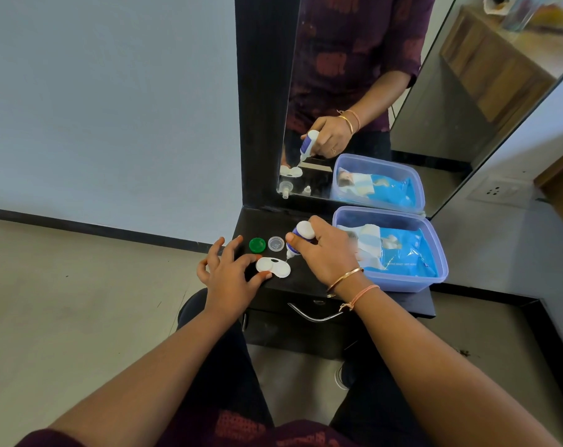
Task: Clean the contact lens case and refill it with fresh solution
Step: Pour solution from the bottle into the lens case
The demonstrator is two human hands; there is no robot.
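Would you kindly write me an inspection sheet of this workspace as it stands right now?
Surface: small black dresser top below a mirror, with a drawer handle on its front.
Job's things: white lens case lies open; solution bottle is tipped nozzle-down over its right well; green cap and clear cap lie behind the case.
Clutter: lavender plastic tub holding a blue packet, to the right.
Hands: left hand steadies the case with its fingertips; right hand grips the bottle.
Cables: nothing seen.
Surroundings: plain wall, tiled floor, wall socket at the right.
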